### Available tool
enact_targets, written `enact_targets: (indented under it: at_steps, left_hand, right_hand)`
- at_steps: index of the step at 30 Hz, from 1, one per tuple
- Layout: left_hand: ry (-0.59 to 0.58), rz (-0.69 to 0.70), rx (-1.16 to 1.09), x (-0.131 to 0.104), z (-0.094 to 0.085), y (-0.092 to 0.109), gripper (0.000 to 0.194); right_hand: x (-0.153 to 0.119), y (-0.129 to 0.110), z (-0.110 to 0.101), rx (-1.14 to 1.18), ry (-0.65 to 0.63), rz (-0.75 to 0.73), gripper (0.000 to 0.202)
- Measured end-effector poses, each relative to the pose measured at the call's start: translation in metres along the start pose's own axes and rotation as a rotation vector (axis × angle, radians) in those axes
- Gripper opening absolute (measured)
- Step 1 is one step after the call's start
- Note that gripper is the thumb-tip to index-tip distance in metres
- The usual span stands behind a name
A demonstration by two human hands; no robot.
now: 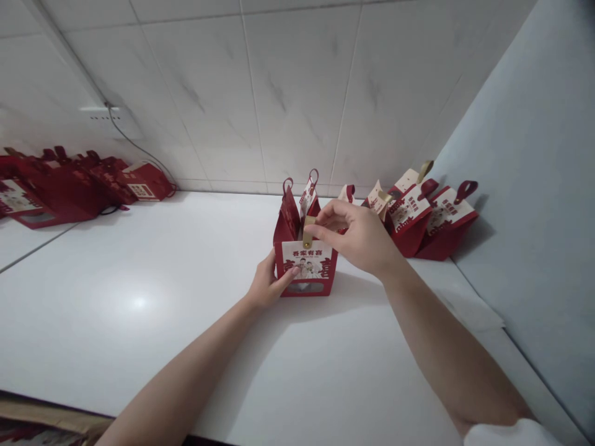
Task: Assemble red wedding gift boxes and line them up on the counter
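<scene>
A red gift box (307,263) with a cream printed front panel and a small window stands upright on the white table (186,347). My left hand (270,279) grips its left side, with the thumb on the front panel. At the top of the box, my right hand (346,232) pinches a gold strap (307,239) between thumb and fingers; a round stud shows at the strap's lower end. Right behind this box stand two more red peaked boxes (289,214) with loop handles, partly hidden by it.
Several red and cream boxes (409,214) stand at the right by a pale blue panel (534,186). More red boxes (69,186) crowd the back left, near a cable and a wall socket (106,116). A cardboard carton (51,414) shows at the lower left.
</scene>
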State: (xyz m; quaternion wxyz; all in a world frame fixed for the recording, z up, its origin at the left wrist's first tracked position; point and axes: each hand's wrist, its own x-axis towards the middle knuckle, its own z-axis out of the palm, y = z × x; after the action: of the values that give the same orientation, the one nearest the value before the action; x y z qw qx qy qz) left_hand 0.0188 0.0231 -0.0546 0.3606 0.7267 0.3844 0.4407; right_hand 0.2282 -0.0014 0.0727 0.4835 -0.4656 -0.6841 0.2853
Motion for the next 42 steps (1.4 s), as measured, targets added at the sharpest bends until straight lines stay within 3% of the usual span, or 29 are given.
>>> enact_targets:
  at_steps: [7,17,22,25,28,30,34,37,42]
  left_hand:
    - [-0.001,0.007,0.011,0.000,0.001,0.001,0.043]
    - [-0.043,-0.015,-0.009,0.001,0.000,0.003,0.043]
    - [-0.078,-0.004,-0.004,0.000,0.000,0.005,0.044]
    - [-0.087,0.012,0.010,0.000,-0.001,0.005,0.045]
    - [-0.073,0.004,0.014,0.000,-0.001,0.002,0.044]
    - [-0.031,-0.014,0.005,0.001,-0.001,0.000,0.044]
    - [0.161,-0.066,0.002,0.006,-0.001,-0.005,0.046]
    - [0.260,-0.035,-0.012,0.010,-0.004,-0.006,0.048]
    - [0.275,0.026,-0.020,0.013,-0.006,-0.012,0.041]
  right_hand:
    - [0.001,0.000,0.004,-0.066,0.036,-0.021,0.022]
    - [0.005,0.013,0.012,0.106,0.082,-0.024,0.022]
    - [0.006,0.011,0.008,0.193,0.037,0.061,0.043]
    - [0.006,0.009,0.006,0.241,0.028,0.047,0.028]
    - [0.007,0.012,0.007,0.277,0.103,-0.038,0.020]
    - [0.010,0.019,0.011,0.313,0.102,-0.083,0.021]
    - [0.017,0.046,0.026,0.406,0.012,-0.065,0.027]
    - [0.016,0.071,0.048,0.444,0.137,-0.092,0.022]
    - [-0.004,0.110,0.090,0.430,0.321,-0.001,0.041]
